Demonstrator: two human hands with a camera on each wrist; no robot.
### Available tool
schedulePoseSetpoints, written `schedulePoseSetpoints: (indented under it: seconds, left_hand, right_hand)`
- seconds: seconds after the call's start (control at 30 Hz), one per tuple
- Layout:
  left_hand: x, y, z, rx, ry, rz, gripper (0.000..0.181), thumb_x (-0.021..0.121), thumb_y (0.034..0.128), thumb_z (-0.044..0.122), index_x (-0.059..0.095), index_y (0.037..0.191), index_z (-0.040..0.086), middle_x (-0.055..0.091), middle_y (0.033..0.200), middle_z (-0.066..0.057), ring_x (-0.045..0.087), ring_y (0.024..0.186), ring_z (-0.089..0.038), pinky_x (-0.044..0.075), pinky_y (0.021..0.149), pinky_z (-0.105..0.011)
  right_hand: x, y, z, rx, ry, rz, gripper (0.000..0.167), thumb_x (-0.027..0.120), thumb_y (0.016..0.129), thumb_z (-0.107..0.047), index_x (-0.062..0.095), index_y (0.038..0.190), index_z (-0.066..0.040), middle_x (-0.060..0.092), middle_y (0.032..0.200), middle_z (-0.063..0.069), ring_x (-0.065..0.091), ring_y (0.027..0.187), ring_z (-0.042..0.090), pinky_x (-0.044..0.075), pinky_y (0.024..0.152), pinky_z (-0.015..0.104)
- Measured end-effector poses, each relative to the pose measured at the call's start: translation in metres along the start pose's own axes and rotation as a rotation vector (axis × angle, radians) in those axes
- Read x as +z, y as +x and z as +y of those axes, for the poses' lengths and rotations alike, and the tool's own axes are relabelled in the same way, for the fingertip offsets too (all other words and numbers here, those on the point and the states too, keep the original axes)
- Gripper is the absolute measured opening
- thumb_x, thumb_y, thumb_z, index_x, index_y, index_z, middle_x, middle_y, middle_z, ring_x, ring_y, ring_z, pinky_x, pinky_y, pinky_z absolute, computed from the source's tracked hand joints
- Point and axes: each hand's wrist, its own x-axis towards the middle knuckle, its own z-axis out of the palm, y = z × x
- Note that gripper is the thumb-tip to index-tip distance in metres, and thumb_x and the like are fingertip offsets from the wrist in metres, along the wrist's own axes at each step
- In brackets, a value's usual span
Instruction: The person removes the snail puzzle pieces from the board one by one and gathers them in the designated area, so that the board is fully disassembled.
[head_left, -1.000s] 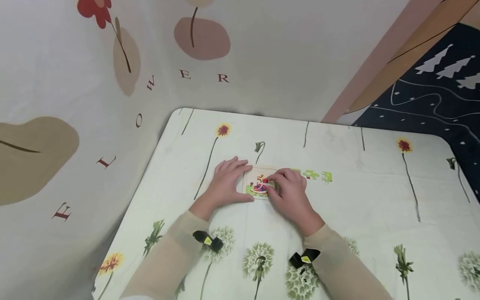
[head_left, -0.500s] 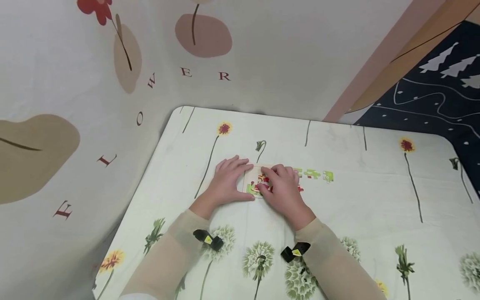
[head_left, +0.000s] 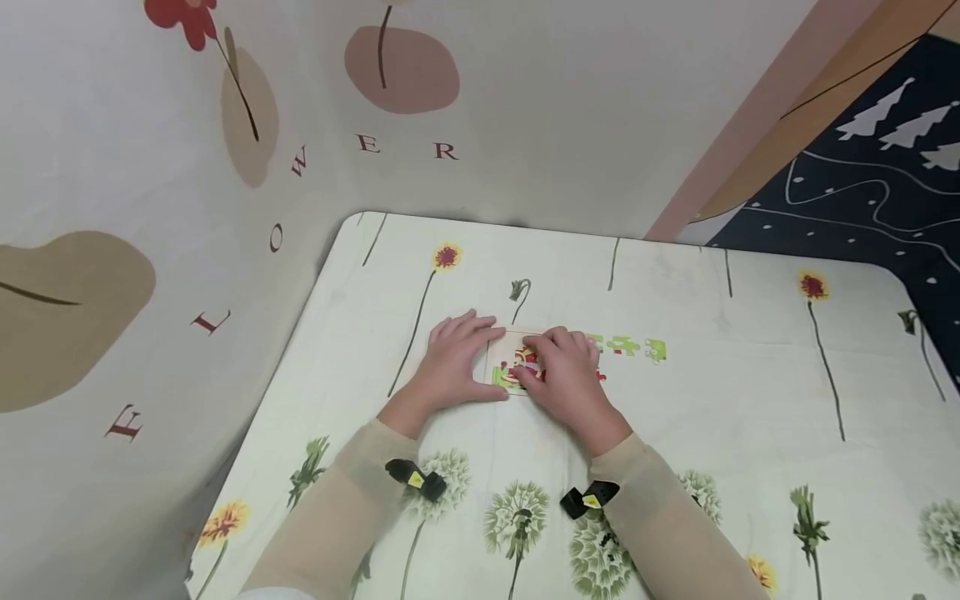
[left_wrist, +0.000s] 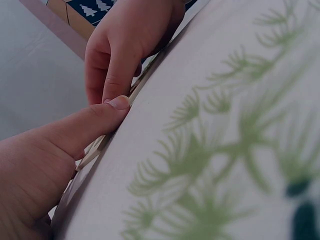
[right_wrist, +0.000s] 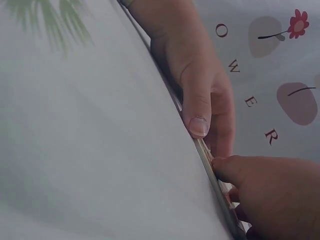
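The left hand (head_left: 448,362) rests with spread, nearly straight fingers, thumb at the near-left corner of the puzzle board (head_left: 502,345) and forefinger by its far-left corner. The right hand (head_left: 567,372) has thumb and forefinger on the picture; whether they pinch a piece, I cannot tell. Thin, flat and partly covered, the board shows pale wood around patches of green, red and yellow. It lies nearer the table's (head_left: 750,358) left edge than its right. Green loose pieces (head_left: 622,344) sit in a row beyond the right hand.
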Motion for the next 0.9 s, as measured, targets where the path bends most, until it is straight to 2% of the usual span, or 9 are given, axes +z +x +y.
schedulePoseSetpoints:
  seconds: [0.33,0.47,0.9]
  left_hand:
    - [-0.0008,0.0001,-0.0004,0.007,-0.019,0.008,0.102,0.092,0.0741,0.063,0.056,0.157,0.017,0.044,0.166,-0.005,0.022,0.16,-0.032,0.012,0.126,-0.059]
    - [-0.0007,-0.0008,-0.0008,0.014,-0.026,0.014,0.101,0.092,0.0739,0.063,0.056,0.156,0.016,0.045,0.165,-0.005,0.023,0.16,-0.033,0.013,0.126,-0.06]
    - [0.002,0.0,-0.0017,0.019,-0.015,0.021,0.099,0.092,0.0742,0.062,0.057,0.155,0.016,0.044,0.165,-0.006,0.023,0.16,-0.034,0.013,0.126,-0.06]
  right_hand:
    - [0.0009,0.0011,0.0008,-0.007,0.042,0.014,0.043,0.085,0.094,-0.031,0.069,0.128,-0.011,0.064,0.125,0.008,0.048,0.118,0.037,0.024,0.112,0.065]
    - [0.0006,0.0005,0.0002,-0.025,0.028,0.016,0.044,0.085,0.094,-0.032,0.069,0.13,-0.011,0.069,0.126,0.007,0.05,0.119,0.036,0.025,0.109,0.064]
    - [0.0014,-0.0032,0.0069,-0.165,-0.014,0.066,0.049,0.085,0.093,-0.037,0.072,0.132,-0.009,0.07,0.123,0.007,0.052,0.111,0.034,0.03,0.103,0.062]
